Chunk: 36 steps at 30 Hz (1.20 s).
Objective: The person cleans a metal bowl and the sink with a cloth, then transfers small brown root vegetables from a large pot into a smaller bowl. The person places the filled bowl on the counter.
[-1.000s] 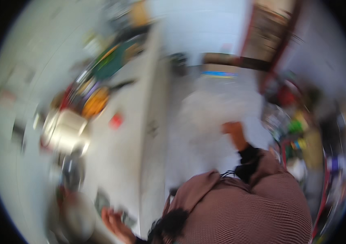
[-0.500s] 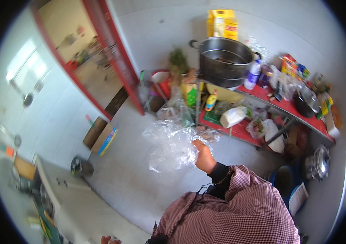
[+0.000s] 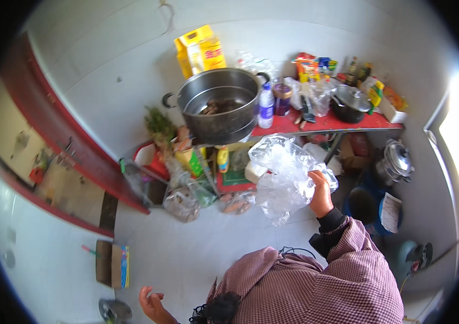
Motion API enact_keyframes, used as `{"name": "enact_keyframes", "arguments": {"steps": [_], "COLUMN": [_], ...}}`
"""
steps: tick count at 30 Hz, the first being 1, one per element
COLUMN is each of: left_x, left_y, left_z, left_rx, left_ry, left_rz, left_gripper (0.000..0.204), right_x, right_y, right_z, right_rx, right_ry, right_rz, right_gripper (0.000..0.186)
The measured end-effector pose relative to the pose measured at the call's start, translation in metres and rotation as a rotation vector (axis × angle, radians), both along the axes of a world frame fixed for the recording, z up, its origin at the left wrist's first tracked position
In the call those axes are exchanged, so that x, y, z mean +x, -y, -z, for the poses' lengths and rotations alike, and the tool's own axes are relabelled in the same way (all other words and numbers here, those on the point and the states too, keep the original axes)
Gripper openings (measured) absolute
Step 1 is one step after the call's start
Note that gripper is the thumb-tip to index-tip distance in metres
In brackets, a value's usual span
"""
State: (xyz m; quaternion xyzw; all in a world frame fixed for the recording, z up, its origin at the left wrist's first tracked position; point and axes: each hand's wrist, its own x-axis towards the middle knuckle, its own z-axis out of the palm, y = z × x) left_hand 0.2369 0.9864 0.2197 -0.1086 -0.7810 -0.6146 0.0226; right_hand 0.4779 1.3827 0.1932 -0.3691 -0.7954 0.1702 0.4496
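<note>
In front of the person's body, above the grey floor (image 3: 186,254), the right hand (image 3: 322,195) is grasping a bunch of crumpled clear plastic (image 3: 283,189); whether it is one piece or several, I cannot tell. The fingers are closed on its right part, and the greater part spreads loosely to the left. The left hand (image 3: 153,305), low and well apart, is released: its fingers are softly bent, and I see nothing in it.

Because such plastic is light and probably slippery, it would be good, in my judgement, to gather its loose folds into a smaller bundle. The free left hand could help by supporting the hanging part from below.

A little farther, a clear bag (image 3: 182,205) lies on the floor, so careful steps seem wise there. Beyond the plastic is a red lower shelf (image 3: 237,188); the plastic partly covers this area in the view, and I cannot tell if they touch. A calm movement should lower the risk of catching.

Farthest, on the red tabletop (image 3: 342,126), stand a wide pot (image 3: 219,125) and a slim bottle (image 3: 266,108). The bottle could tip easily, I think, so the loose folds should pass well away from it.
</note>
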Motion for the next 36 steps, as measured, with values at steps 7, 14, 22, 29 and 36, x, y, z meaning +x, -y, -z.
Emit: {"name": "enact_keyframes", "arguments": {"steps": [7,14,22,29,36], "left_x": [-0.090,-0.107,-0.128,-0.102,-0.113], "left_y": [-0.103,-0.226,-0.313,-0.338,-0.406], "left_z": [0.015,0.041,-0.056,-0.099,-0.064], "left_rx": [0.050,0.006,-0.091,-0.314,-0.374], "left_ry": [0.014,0.017,-0.156,-0.194,-0.105], "left_rz": [0.328,0.474,0.176,0.036,0.262], "left_gripper": [0.030,0.029,0.035,0.031,0.030], "right_x": [0.051,0.143,0.155,0.139,0.087], "right_y": [-0.040,-0.160,-0.376,-0.520,-0.529], "right_z": [-0.036,-0.058,-0.139,-0.136,-0.154], "right_rx": [-0.036,0.062,0.428,0.229,0.620], "right_ry": [-0.018,-0.312,-0.236,-0.587,-0.047], "right_rz": [0.245,0.447,0.453,0.323,0.667], "right_gripper": [0.036,0.033,0.035,0.042,0.051]}}
